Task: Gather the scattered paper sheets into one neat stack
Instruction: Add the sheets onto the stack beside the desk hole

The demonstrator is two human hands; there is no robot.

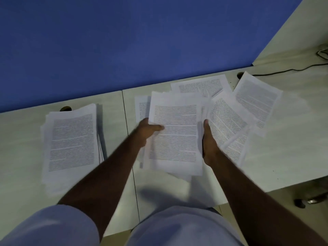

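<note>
A bundle of printed sheets [175, 137] is held above the pale desk [284, 157] between both hands. My left hand [148, 133] grips its left edge, thumb on top of the page. My right hand [209, 144] holds the right edge, fingers mostly hidden under the paper. Several loose printed sheets lie fanned to the right, one [227, 119] beside my right hand, another [257, 102] farther right, and one [200, 87] behind near the wall. A thick, slightly uneven stack [71, 141] rests on the desk at the left.
A blue partition [124, 41] stands along the back of the desk. Two cable holes [65, 108] [240, 74] sit near it. A black cable [292, 69] runs at the far right. The desk's right edge drops to the floor with a chair base [312, 199].
</note>
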